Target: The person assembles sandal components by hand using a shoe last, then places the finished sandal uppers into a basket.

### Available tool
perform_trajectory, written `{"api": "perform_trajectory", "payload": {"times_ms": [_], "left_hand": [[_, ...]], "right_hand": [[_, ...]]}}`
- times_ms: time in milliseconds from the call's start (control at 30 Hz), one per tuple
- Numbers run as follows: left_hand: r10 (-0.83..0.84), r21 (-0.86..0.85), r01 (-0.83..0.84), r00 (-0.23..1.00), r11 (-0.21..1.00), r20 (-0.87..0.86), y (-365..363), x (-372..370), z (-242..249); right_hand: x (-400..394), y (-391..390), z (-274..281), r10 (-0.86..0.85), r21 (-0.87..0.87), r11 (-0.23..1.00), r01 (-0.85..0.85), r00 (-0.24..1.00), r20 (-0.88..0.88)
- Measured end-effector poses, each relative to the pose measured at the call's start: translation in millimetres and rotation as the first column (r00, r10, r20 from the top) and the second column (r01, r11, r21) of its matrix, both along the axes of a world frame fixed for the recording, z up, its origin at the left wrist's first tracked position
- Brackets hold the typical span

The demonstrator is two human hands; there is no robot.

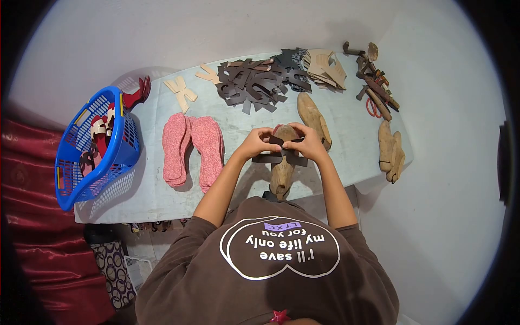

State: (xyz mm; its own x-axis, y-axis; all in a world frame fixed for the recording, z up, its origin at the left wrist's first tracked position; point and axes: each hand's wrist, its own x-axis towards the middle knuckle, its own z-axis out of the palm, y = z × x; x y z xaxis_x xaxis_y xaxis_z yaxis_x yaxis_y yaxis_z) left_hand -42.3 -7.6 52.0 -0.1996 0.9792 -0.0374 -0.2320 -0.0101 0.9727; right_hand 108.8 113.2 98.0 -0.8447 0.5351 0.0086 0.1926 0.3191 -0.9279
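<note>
A wooden shoe last (281, 176) points toward my body at the table's front edge, with some pink-red material at its far end. Across the last lies a dark brown strap piece (265, 158), its arms sticking out to both sides. My left hand (259, 143) pinches the strap piece from the left, thumb and fingers closed on it. From the right, my right hand (309, 143) grips the same piece, its thumb close to the other thumb. Just beyond my right hand another wooden last (313, 116) lies on the table.
Pink insoles (175, 149) lie left, near a blue basket (115, 157) holding sandals. Dark strap pieces (252, 84), beige pieces (325, 67) and hand tools (374, 84) line the back of the table (146, 189). More lasts (385, 146) lie right.
</note>
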Motion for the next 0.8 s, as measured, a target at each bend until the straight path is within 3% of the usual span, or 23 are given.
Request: {"api": "perform_trajectory", "payload": {"times_ms": [167,233,300,367,433,600,667,800], "left_hand": [[0.038,-0.113,-0.083,0.935,0.99,-0.354,5,10,19],[0.038,-0.132,-0.083,0.949,0.988,-0.312,5,12,22],[0.04,-0.149,-0.082,0.962,0.985,-0.27,5,12,22],[0.066,-0.178,-0.105,0.975,0.979,-0.212,2,9,20],[0.069,-0.182,-0.111,0.973,0.977,-0.222,0,5,18],[0.057,-0.209,-0.108,0.97,0.972,-0.234,0,6,18],[0.09,-0.153,-0.113,0.984,0.982,-0.151,-1,8,17],[0.075,-0.146,-0.093,0.989,0.985,-0.123,-2,6,13]], "right_hand": [[2,0,2,-0.015,0.158,0.987,0.008,0.999,0.043],[8,10,-10,0.002,0.213,0.977,-0.004,1.0,0.008],[17,22,-21,-0.085,-0.028,0.996,0.085,0.996,0.018],[29,28,-23,-0.107,-0.086,0.99,0.108,0.994,0.008],[38,32,-24,-0.069,-0.287,0.954,0.083,0.996,0.059],[36,26,-33,-0.201,-0.368,0.912,0.182,0.98,-0.014],[36,29,-38,-0.211,-0.59,0.797,0.133,0.975,-0.066],[33,27,-39,-0.193,-0.556,0.82,0.136,0.98,-0.045]]}}
